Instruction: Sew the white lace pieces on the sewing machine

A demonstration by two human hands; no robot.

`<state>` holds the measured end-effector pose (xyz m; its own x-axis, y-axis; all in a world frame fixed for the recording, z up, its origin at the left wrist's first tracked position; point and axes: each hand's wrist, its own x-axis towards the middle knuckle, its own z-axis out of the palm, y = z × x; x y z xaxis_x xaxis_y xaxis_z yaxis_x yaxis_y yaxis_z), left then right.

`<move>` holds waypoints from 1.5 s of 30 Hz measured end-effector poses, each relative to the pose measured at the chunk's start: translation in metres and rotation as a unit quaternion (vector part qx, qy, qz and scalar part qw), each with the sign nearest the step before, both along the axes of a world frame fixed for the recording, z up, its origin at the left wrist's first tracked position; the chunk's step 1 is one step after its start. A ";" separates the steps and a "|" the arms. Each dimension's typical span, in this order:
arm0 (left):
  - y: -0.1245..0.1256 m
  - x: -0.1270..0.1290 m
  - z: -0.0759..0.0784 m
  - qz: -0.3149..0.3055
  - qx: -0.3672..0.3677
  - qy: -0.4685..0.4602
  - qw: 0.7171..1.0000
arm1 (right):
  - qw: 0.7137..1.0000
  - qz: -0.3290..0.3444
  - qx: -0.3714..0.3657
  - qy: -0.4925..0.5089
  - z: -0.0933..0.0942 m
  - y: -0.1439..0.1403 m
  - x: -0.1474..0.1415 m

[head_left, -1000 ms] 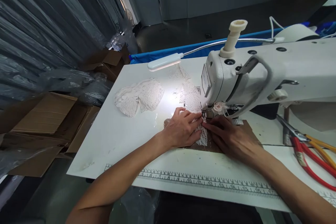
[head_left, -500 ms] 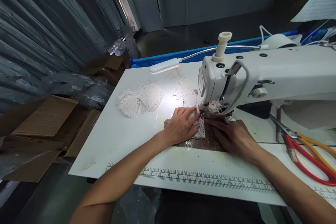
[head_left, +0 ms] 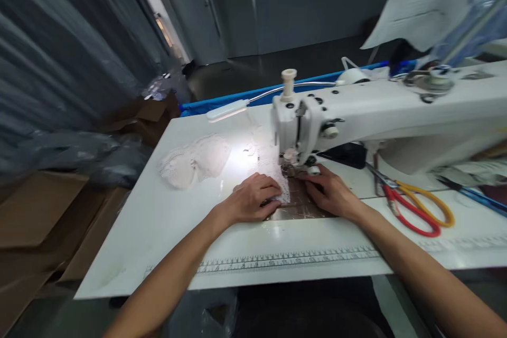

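Left hand (head_left: 253,199) lies flat, fingers together, pressing white openwork lace (head_left: 282,190) onto the smooth white counter (head_left: 158,222). Right hand (head_left: 330,193) presses flat beside the sewing machine (head_left: 356,116) presser foot; lace piece lies between both hands.

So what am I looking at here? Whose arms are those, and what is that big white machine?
The picture comes from a camera worn on a person's head, looking down at their own bare arms. The big white thing is a sewing machine on a white table. The left hand and right hand lie flat on a strip of white lace, pressing it onto a brown patch under the needle. Neither hand grips anything. A small lamp lights the spot. More lace pieces lie to the left, red and yellow scissors to the right, and a printed ruler runs along the near edge.
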<state>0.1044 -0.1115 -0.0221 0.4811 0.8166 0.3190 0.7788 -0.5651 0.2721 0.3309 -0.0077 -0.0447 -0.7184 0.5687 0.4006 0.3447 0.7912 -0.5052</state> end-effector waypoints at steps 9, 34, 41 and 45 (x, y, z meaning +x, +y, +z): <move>0.022 -0.004 0.006 -0.070 0.106 -0.032 0.991 | 0.995 0.056 0.074 -0.023 0.011 -0.065 0.024; 0.005 0.003 -0.012 0.029 0.122 -0.010 0.992 | 0.998 0.027 -0.061 -0.017 0.008 0.003 -0.015; 0.005 0.006 -0.017 0.014 0.125 -0.051 0.991 | 0.997 0.007 -0.077 -0.023 0.000 0.013 -0.017; 0.005 0.007 -0.018 -0.001 0.112 -0.017 0.994 | 0.998 0.018 -0.034 -0.053 0.000 0.011 -0.010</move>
